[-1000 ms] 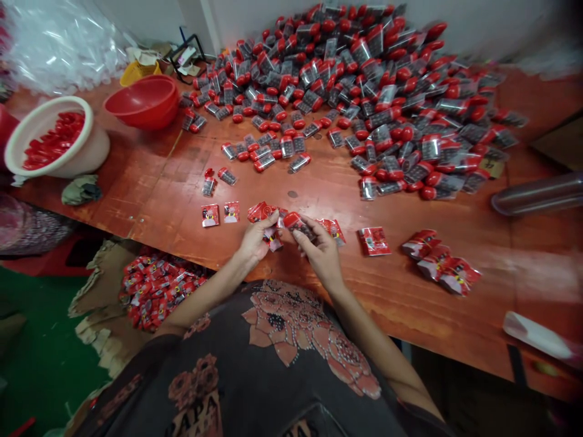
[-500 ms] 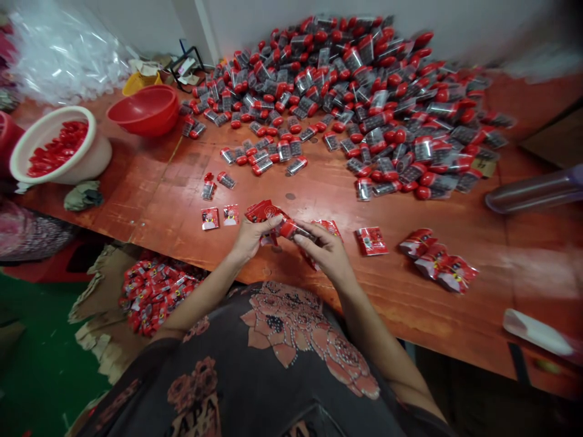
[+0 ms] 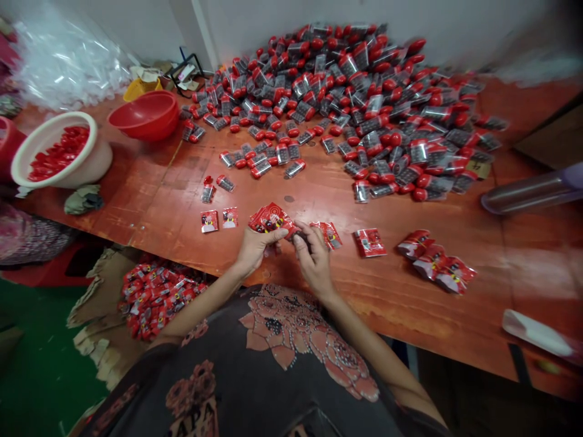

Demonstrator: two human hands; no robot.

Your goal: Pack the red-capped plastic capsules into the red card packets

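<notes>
My left hand (image 3: 257, 247) grips a fanned stack of red printed packets (image 3: 269, 217), its thumb lying across the front. My right hand (image 3: 314, 258) is closed at the right end of the stack, thumb and fingers pinching the edge of the front packet. Something dark shows between the right fingertips, too small to make out. Flat on the table just right of that hand is another red packet (image 3: 331, 235). Two small packets, one red (image 3: 209, 221) and one paler (image 3: 230, 217), lie to the left of my hands.
A big heap of red-capped clear containers (image 3: 364, 97) covers the back of the table (image 3: 182, 212). Filled packets (image 3: 437, 262) lie at right, near a clear tube (image 3: 528, 191). At left stand a white basin (image 3: 93, 145) of red caps and a red bowl (image 3: 146, 118). Below is a packet-filled carton (image 3: 93, 285).
The red-capped container that my right hand held at the packet's mouth is no longer visible. My right hand has drawn in leftward, and the packets now lie fanned face up.
</notes>
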